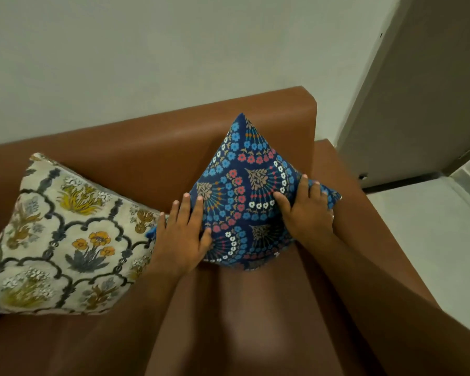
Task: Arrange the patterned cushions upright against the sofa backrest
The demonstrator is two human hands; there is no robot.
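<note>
Head view: blue cushion [244, 196] stands on one corner on the sofa seat [255, 308], near the seat's right end, its upper corner leaning on the backrest [147, 147]. Left hand [182, 240] lies spread and flat against its left edge; right hand [307, 210] presses its right corner, fingers open, not pinching. Cream cushion [65, 240] leans toward the seat's left end. Both cushions look soft, light and yielding; holding two opposite sides should control them best, as smooth leather may let the base slide.
</note>
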